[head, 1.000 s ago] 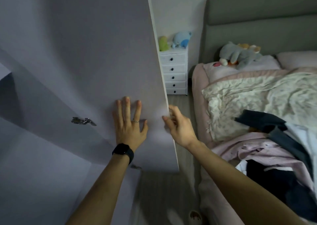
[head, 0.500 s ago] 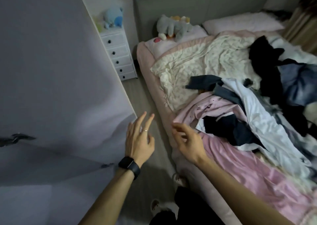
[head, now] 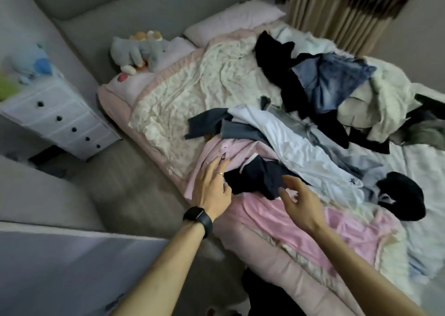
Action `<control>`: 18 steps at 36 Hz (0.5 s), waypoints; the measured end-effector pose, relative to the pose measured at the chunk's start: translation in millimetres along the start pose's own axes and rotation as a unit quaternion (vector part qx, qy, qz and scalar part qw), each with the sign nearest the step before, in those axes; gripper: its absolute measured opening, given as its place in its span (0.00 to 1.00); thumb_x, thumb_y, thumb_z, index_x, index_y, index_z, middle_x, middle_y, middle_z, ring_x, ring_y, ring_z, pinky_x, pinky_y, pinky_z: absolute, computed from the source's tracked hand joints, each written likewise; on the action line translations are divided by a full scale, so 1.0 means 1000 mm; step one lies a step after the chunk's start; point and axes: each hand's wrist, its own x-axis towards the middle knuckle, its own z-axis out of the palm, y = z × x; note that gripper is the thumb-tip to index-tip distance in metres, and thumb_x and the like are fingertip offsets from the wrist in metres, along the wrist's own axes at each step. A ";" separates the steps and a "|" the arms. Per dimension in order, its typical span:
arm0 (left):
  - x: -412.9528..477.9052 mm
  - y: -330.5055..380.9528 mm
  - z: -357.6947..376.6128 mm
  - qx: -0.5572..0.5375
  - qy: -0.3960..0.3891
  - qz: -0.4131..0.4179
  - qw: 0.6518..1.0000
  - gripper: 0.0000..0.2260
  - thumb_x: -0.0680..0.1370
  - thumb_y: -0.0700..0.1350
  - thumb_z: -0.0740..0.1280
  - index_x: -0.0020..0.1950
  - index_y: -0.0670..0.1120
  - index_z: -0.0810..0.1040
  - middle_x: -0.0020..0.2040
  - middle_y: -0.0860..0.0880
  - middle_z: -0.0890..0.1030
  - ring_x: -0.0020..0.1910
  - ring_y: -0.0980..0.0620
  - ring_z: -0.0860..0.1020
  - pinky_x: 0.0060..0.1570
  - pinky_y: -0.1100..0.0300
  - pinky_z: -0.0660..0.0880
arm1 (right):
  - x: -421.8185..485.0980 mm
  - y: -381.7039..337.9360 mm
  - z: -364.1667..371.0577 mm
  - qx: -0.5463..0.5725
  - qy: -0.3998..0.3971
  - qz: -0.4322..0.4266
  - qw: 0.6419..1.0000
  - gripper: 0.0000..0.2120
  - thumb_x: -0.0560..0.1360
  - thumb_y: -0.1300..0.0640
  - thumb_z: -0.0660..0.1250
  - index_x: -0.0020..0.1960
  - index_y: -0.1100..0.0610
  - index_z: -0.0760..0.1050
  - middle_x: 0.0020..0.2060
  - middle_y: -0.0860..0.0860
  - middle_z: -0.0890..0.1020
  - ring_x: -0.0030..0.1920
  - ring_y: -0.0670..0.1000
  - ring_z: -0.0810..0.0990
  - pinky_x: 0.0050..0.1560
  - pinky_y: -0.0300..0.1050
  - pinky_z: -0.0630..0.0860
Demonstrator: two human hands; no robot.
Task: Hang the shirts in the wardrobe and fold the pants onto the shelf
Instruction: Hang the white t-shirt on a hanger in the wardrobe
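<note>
A heap of clothes lies across the bed. Nearest me a dark navy garment rests on a pale pink shirt and a brighter pink cloth. A white shirt, blue denim and black pieces lie farther right. My left hand, with a ring and a black watch, reaches flat over the pink shirt at the navy garment's left edge. Just right of the navy garment my right hand hovers with loosely bent fingers. Neither hand holds anything.
The white wardrobe door fills the lower left. A white drawer chest with soft toys stands left of the bed, and plush toys sit by the pillow. Grey floor runs between door and bed. Curtains hang at the back right.
Both hands left the wardrobe door and swung right over the bed. They now reach at the navy garment, and my view has turned from the door to the clothes heap.
</note>
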 end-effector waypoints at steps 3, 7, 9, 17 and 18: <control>0.043 0.012 0.020 0.076 -0.057 0.007 0.995 0.28 0.77 0.45 0.65 0.78 0.52 0.66 0.80 0.50 0.60 0.77 0.48 0.60 0.74 0.48 0.60 | 0.041 0.021 -0.016 -0.013 0.008 0.032 0.999 0.18 0.79 0.49 0.67 0.67 0.52 0.74 0.58 0.47 0.82 0.58 0.50 0.81 0.55 0.50 0.77; 0.094 0.021 0.061 0.126 -0.128 -0.012 0.984 0.28 0.79 0.49 0.63 0.79 0.55 0.62 0.82 0.50 0.55 0.80 0.48 0.51 0.77 0.46 0.51 | 0.100 0.064 -0.027 -0.064 -0.014 0.094 0.993 0.23 0.79 0.46 0.68 0.71 0.53 0.70 0.65 0.52 0.79 0.61 0.55 0.80 0.59 0.52 0.76; 0.117 0.019 0.086 0.145 -0.164 -0.011 0.976 0.28 0.80 0.50 0.61 0.80 0.55 0.60 0.82 0.50 0.53 0.80 0.48 0.49 0.77 0.47 0.49 | 0.130 0.089 -0.026 -0.094 -0.040 0.126 0.987 0.27 0.79 0.44 0.67 0.74 0.52 0.68 0.69 0.53 0.75 0.65 0.57 0.76 0.60 0.52 0.74; 0.173 -0.020 0.180 0.222 -0.241 -0.047 0.944 0.31 0.79 0.58 0.59 0.81 0.61 0.51 0.83 0.49 0.49 0.81 0.44 0.48 0.78 0.40 0.43 | 0.239 0.162 0.011 -0.166 -0.133 0.147 0.966 0.41 0.77 0.40 0.67 0.80 0.41 0.45 0.81 0.53 0.51 0.70 0.61 0.73 0.61 0.56 0.74; 0.175 -0.026 0.187 0.225 -0.253 -0.054 0.939 0.32 0.79 0.58 0.59 0.81 0.61 0.51 0.83 0.49 0.49 0.81 0.45 0.49 0.77 0.40 0.43 | 0.250 0.168 0.016 -0.178 -0.146 0.148 0.962 0.42 0.77 0.40 0.68 0.80 0.39 0.43 0.81 0.53 0.49 0.70 0.62 0.72 0.61 0.57 0.74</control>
